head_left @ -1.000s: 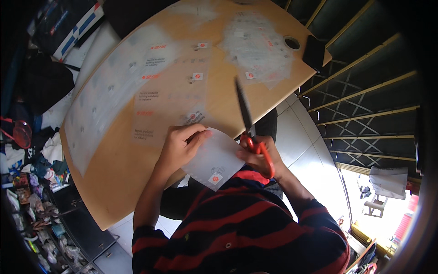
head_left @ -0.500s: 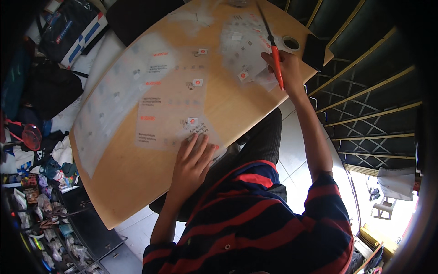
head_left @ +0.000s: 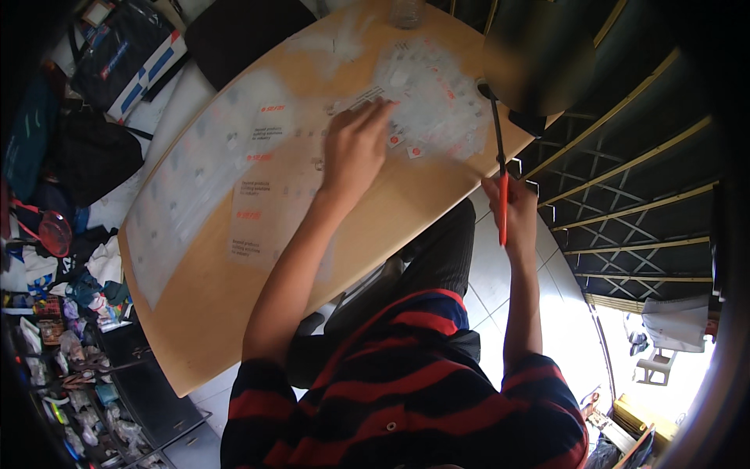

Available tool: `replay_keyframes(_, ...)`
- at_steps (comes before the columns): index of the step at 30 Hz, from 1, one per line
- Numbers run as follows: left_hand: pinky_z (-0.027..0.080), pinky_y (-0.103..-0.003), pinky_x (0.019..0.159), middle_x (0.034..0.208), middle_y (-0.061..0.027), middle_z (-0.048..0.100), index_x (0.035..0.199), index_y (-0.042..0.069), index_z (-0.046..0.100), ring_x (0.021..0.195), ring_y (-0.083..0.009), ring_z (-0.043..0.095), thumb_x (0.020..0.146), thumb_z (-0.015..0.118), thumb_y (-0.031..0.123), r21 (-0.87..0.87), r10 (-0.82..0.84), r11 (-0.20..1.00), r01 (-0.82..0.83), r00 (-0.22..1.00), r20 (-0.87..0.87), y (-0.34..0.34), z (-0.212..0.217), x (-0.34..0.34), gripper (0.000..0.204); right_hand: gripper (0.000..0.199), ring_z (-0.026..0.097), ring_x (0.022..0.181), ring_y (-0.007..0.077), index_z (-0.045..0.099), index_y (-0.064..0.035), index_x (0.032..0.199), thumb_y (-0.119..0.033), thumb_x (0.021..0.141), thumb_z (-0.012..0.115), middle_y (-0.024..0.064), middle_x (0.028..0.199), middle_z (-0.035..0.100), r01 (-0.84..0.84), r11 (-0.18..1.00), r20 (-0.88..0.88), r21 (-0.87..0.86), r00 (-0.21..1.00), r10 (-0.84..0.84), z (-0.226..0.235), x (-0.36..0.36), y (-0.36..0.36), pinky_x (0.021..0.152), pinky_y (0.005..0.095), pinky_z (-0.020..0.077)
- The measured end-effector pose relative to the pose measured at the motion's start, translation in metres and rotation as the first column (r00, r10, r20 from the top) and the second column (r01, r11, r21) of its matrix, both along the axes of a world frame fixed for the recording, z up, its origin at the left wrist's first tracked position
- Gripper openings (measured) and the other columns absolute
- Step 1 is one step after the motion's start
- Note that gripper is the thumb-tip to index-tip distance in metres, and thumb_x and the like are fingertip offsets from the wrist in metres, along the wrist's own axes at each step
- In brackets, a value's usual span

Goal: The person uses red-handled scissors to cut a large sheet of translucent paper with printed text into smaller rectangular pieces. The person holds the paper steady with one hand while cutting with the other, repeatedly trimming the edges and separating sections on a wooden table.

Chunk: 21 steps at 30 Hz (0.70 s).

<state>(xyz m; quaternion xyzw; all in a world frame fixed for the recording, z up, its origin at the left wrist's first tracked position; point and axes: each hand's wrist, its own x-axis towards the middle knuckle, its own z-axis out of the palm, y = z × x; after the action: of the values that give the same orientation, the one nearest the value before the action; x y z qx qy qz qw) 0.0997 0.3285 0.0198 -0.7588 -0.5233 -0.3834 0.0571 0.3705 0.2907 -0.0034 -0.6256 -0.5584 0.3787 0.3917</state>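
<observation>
My left hand (head_left: pixel 355 152) is over the middle of the table, fingers pinched on a small cut piece of printed translucent plastic sheet (head_left: pixel 366 98) beside a heap of similar cut pieces (head_left: pixel 437 102). Under and left of that forearm lies a larger translucent sheet (head_left: pixel 254 187) with red and black print. My right hand (head_left: pixel 513 207) grips the orange handles of a pair of scissors (head_left: pixel 502 207) just off the table's right edge. The dark blades point away from me; their tip reaches near the tape roll (head_left: pixel 483 87), which is partly hidden.
Another long translucent sheet (head_left: pixel 176 203) lies along the left of the wooden table (head_left: pixel 195 336). A clear jar (head_left: pixel 406 14) stands at the far edge. A blurred round brown shape (head_left: pixel 539 59) covers the upper right. A folding metal gate (head_left: pixel 641 195) rises at right; cluttered goods (head_left: pixel 78 352) lie left.
My left hand has moved up and away from me, carrying the cut piece from the big sheet to the heap. My right hand with the scissors has drawn back off the table.
</observation>
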Motion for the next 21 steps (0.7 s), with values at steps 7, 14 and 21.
replay_keyframes(7,0.040,-0.049,0.105,0.118,-0.0194,0.068,0.121,-0.001,0.065,0.118,-0.0330,0.061,0.096,0.058,0.015,0.011,-0.044,0.999,0.044,0.999,-0.027,0.020,-0.036,0.022,0.030,0.037,0.054,0.063,0.0097,0.068,0.0031,0.093,-0.034,0.089,0.072,0.0014,0.068,0.060,-0.182,0.979,-0.141,-0.090,0.976,0.168,-0.029,0.008,-0.053,0.059,0.0279,0.0434)
replay_keyframes(14,0.053,-0.030,0.062,0.070,-0.0071,0.068,0.098,0.002,0.071,0.062,-0.0160,0.064,0.096,0.050,0.019,-0.187,-0.270,0.914,0.360,0.884,0.383,-0.137,0.143,-0.003,0.027,0.049,0.058,0.072,0.0125,0.067,0.0036,0.102,-0.043,0.089,0.071,0.0058,0.078,0.063,-0.753,0.655,-0.516,-0.057,0.584,0.627,-0.080,-0.011,-0.132,0.064,0.0303,0.0462)
replay_keyframes(21,0.046,-0.025,0.047,0.066,-0.0009,0.061,0.084,0.008,0.070,0.051,-0.0137,0.056,0.093,0.061,0.026,-0.382,-0.253,0.888,0.257,0.965,0.063,-0.197,0.201,-0.001,0.022,0.048,0.062,0.076,0.0117,0.067,0.0051,0.103,-0.035,0.081,0.081,0.0078,0.082,0.067,-0.896,0.404,-0.456,-0.183,0.442,0.773,-0.076,-0.045,-0.147,0.068,0.0290,0.0504)
